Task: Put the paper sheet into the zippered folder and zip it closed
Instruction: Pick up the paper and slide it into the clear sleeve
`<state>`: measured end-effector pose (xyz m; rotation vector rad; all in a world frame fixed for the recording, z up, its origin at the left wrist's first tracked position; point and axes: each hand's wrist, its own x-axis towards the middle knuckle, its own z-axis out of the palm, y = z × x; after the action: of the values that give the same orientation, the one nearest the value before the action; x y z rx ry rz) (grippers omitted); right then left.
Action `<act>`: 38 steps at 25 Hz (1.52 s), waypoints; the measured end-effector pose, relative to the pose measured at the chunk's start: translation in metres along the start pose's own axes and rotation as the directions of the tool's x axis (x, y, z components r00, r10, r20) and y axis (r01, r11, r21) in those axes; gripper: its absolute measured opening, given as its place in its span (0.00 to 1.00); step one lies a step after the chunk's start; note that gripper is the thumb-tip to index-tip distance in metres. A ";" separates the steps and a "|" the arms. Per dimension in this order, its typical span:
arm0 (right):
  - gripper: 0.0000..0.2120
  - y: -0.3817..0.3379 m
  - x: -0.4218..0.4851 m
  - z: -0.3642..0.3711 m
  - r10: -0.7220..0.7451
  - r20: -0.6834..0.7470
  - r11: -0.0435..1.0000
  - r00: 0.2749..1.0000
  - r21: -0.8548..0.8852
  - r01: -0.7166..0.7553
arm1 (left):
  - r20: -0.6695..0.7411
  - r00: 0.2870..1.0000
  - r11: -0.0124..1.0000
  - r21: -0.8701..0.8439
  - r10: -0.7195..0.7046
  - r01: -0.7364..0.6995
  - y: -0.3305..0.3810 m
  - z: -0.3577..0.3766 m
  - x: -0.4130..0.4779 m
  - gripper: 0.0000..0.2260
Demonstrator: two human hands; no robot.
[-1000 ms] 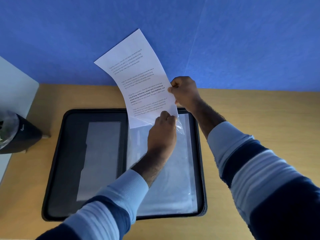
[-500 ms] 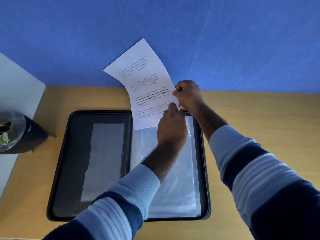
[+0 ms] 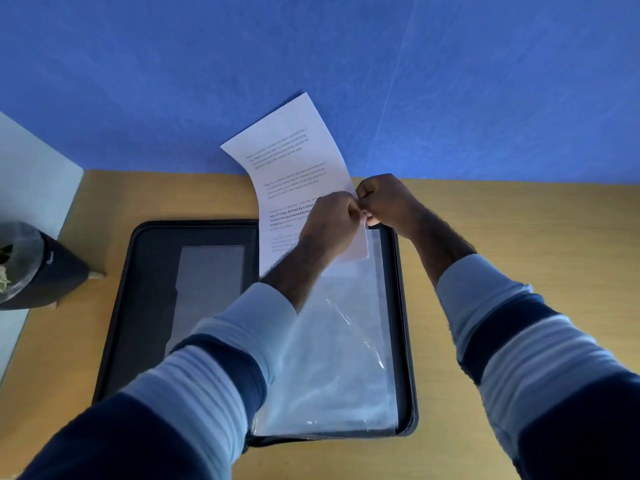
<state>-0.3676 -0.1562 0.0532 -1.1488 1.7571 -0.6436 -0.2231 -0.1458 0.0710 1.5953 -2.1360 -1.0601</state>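
Nearest, 2 striped sleeves [image 3: 207, 379] reach in from 6 and 4 o'clock over the wooden desk [image 3: 519, 237]. Under them the folder [image 3: 145, 306] lies open and flat, its zip undone, a grey pocket on its left half and clear plastic sleeves [image 3: 346, 358] on its right half. Farther out, at the folder's 12 o'clock edge, the left hand [image 3: 329, 226] pinches the paper [image 3: 294, 161] near its right margin, fingers pressed together. The right hand [image 3: 384, 202] is curled tight, touching it at 3 o'clock, seemingly nipping the plastic's top corner; I cannot tell exactly what its fingertips hold. The paper's lower end sits in the plastic's mouth while the rest stands curved against the blue wall [image 3: 173, 81]. The risk: the limp sheet buckles or creases if pushed while the mouth closes, or slides behind the plastic instead of inside. At 9 o'clock sits a dark pot [image 3: 52, 268].
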 end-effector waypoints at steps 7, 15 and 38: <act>0.04 0.026 -0.002 -0.005 0.137 0.161 0.990 0.977 0.000 -0.139 | 0.153 0.988 0.991 0.134 -0.029 0.009 -0.048 -0.005 -0.002 0.09; 0.10 0.009 0.028 0.010 0.078 -0.133 0.991 0.988 0.116 -0.062 | 0.051 0.998 0.997 0.059 0.041 -0.044 -0.061 0.007 -0.005 0.10; 0.14 -0.018 0.050 0.009 -0.047 -0.186 0.989 0.981 -0.145 0.020 | 0.037 0.993 0.956 0.278 -0.111 0.096 -0.094 -0.036 -0.001 0.10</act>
<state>-0.3591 -0.2088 0.0434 -1.2502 1.9751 -0.6747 -0.1335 -0.1706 0.0317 1.8392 -2.3430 -0.8709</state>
